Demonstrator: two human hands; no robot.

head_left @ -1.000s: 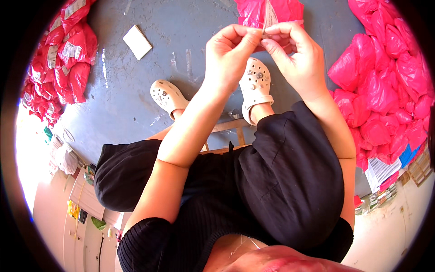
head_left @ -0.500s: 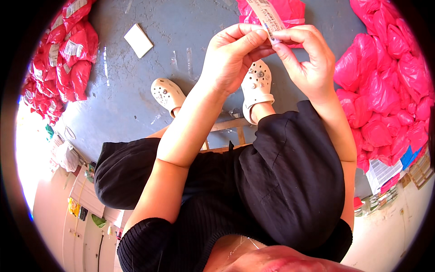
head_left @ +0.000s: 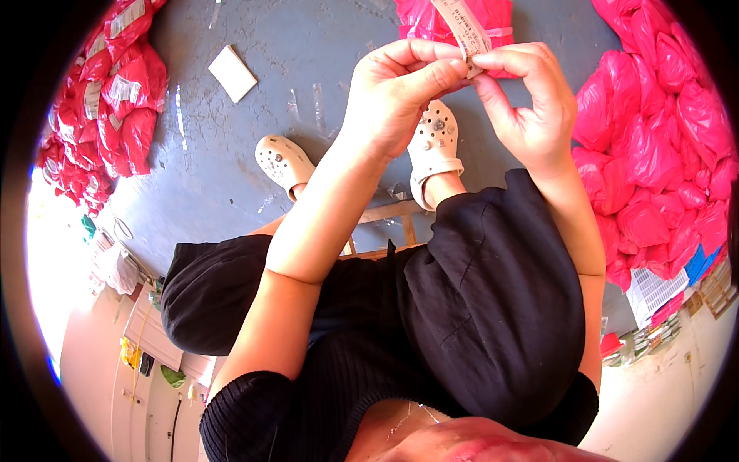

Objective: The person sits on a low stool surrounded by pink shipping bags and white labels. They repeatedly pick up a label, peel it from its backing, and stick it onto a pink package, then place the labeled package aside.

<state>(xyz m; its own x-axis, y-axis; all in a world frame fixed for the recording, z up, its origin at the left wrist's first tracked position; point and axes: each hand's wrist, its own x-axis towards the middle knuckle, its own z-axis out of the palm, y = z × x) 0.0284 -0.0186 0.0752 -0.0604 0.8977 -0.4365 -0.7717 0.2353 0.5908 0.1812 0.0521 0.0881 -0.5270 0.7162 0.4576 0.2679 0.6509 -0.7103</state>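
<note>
Rightward of where they worked a second ago, the left hand (head_left: pixel 392 100) and right hand (head_left: pixel 541 112) now show more of a white label's (head_left: pixel 462 25) printed face. Fingers (head_left: pixel 443 78) of both pinch its lower end, overlapping a pink plastic parcel (head_left: pixel 416 25) beyond. Bags (head_left: pixel 138 127) piled at left carry printed white stickers (head_left: pixel 123 90).

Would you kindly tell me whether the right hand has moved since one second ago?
Yes: the right hand has shifted right and slightly downward in the view, judged against the pale rectangular pad on the floor.
</note>
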